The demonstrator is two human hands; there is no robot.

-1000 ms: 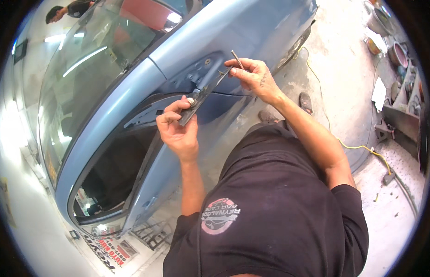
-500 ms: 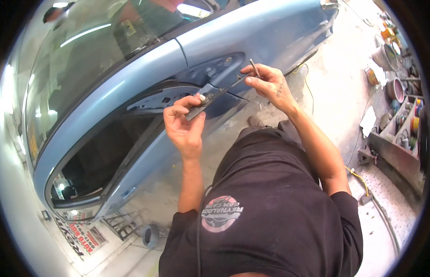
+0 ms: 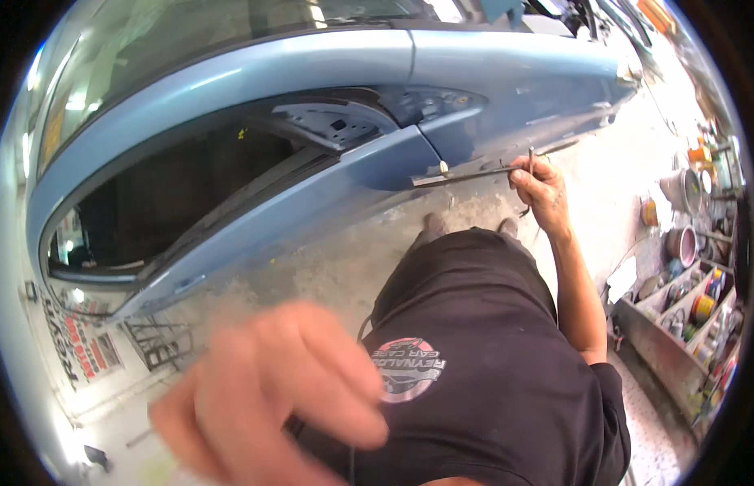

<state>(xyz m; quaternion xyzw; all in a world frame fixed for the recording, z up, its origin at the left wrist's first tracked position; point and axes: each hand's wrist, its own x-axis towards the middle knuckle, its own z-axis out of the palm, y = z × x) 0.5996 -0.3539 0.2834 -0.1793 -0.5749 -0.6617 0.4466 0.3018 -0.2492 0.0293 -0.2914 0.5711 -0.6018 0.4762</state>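
My right hand (image 3: 545, 198) is closed around one end of a narrow dark trim strip (image 3: 474, 175), held out level beside the light blue car door (image 3: 328, 190). A small whitish clip (image 3: 443, 167) sticks up near the strip's far left end. A thin metal rod (image 3: 532, 152) stands upright out of the same fingers. My left hand (image 3: 272, 381) is raised at the lower left, apart from the strip and large in view. Its fingers bend downward but are smeared by motion, so whether they hold anything is unclear.
The car's triangular mirror-mount area (image 3: 338, 123) shows bare metal with holes. A wooden shelf box (image 3: 656, 324) with cans and jars lines the right side, with a grey bucket (image 3: 682, 190) beyond it. A banner (image 3: 77, 344) lies at the lower left.
My left hand has let go of the trim strip and swung down and toward me. My right hand has moved right and lower, still holding strip and rod. The view has turned.
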